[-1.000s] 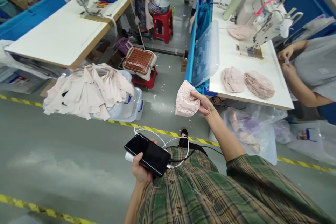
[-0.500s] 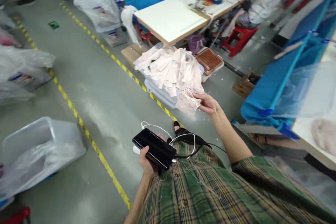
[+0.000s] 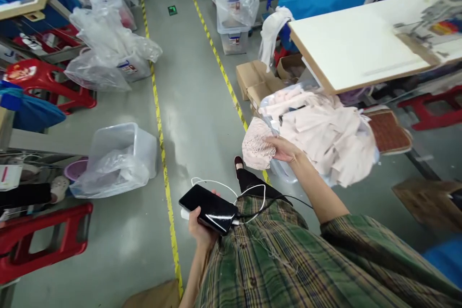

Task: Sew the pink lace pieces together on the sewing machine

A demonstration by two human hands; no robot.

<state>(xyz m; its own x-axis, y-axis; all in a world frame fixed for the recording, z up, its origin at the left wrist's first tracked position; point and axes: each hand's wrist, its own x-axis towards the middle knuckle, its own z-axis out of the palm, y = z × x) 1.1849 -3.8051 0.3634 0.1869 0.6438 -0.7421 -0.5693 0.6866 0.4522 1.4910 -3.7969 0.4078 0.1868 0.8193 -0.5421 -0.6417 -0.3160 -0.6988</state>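
In my left hand (image 3: 202, 231) is a black smartphone (image 3: 209, 207), held close to my waist, with the thumb over its edge. A white object, partly hidden, shows beneath the phone, and a white cable (image 3: 216, 182) and a black one run from its end. My right hand (image 3: 285, 148), arm stretched forward, pinches a pale pink lace piece (image 3: 257, 144) by its right side. Behind that hand, a heap of pale pink fabric pieces (image 3: 325, 130) overflows a plastic bin (image 3: 283, 171) on the floor.
A white sewing table (image 3: 353, 53) stands at the right. Yellow-black floor tape (image 3: 164, 168) lines both sides of the aisle. At the left are a clear plastic bin (image 3: 144, 154), red stools (image 3: 46, 240) and bagged tubs (image 3: 133, 67). Cardboard boxes (image 3: 256, 79) sit beside the fabric heap.
My view has swung left and I have come closer to the fabric heap. The sewing table and heap now sit further right. Both hands keep their hold on the phone and the lace piece.
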